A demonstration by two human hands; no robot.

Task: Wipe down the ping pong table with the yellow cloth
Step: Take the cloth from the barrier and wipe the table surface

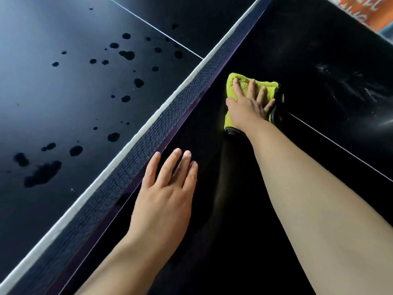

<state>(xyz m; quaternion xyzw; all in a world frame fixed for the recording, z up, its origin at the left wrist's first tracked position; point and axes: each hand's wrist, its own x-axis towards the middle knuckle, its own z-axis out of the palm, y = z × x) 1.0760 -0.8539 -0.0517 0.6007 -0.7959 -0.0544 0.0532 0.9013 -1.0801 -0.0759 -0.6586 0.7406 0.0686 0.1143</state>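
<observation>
- Head view: the yellow cloth [243, 80] lies on the dark ping pong table [234, 220], on the right side of the net [153, 141] and close to it, about mid-distance in the scene.
- The right hand [248, 105] lies flat on top of the cloth, fingers straight and spread, pressing it to the surface; nothing is curled around it.
- The left hand [168, 192] is nearer and to the left, well apart from the cloth. It rests palm-down on the table just beside the net, fingers straight and slightly fanned, holding nothing.
- The cloth is folded into a thick pad. Its long axis runs near to far, roughly in line with the right forearm, and its far end sticks out past the fingertips.
- A dark trim shows along the cloth's right and near edges.
- The palm and wrist hide the middle of the cloth, so its full outline cannot be made out.
- Left of the net, dark wet spots [44, 173] dot the other half of the table.
- A thin white line [340, 145] runs away to the right from the cloth.
</observation>
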